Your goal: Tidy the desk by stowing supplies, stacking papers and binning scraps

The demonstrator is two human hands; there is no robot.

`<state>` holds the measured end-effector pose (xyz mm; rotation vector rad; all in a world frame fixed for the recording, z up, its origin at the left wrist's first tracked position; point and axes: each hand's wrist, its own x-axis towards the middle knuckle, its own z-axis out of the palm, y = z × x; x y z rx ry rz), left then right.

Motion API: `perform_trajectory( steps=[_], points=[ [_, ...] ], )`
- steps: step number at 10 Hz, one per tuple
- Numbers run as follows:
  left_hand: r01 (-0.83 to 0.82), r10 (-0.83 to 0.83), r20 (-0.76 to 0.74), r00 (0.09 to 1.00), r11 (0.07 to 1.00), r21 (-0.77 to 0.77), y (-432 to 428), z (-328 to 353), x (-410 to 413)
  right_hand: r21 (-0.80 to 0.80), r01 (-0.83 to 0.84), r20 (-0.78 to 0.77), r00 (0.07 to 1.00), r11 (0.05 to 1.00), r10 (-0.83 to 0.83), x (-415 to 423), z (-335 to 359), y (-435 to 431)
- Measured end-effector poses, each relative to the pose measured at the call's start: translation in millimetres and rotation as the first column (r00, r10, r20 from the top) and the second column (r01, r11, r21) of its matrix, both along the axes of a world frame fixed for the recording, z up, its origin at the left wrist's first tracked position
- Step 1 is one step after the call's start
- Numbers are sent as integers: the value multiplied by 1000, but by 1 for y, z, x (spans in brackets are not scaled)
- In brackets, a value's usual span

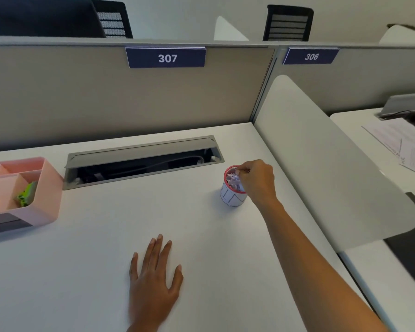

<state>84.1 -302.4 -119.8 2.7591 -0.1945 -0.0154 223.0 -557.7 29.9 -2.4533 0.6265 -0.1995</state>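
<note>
A small white bin with a red rim stands on the white desk at the right, holding crumpled paper scraps. My right hand is over the bin's mouth, its fingertips curled and pinching a scrap at the rim. My left hand lies flat on the desk in front of me, fingers straight and spread, holding nothing. A pink desk organiser sits at the left edge with a green item in one compartment.
An open grey cable tray is sunk into the desk behind. A beige partition marked 307 closes the back; a curved grey divider closes the right. Papers lie on the neighbouring desk.
</note>
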Motion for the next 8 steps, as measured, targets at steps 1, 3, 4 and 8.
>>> perform_trajectory(
  steps=[1,3,4,8],
  points=[
    [1,-1,-18,1000,1000,3,1,0,1,31,-23,9,1000,999,23,7,2,-3],
    [5,-5,-10,1000,1000,17,1,-1,2,88,49,105,993,995,-58,4,5,-12],
    [3,-2,-13,1000,1000,20,1,-1,2,1,-39,34,999,999,39,-1,0,-7],
    [5,-6,30,1000,1000,29,0,0,1,230,139,285,937,963,-203,-70,-27,-12]
  ],
)
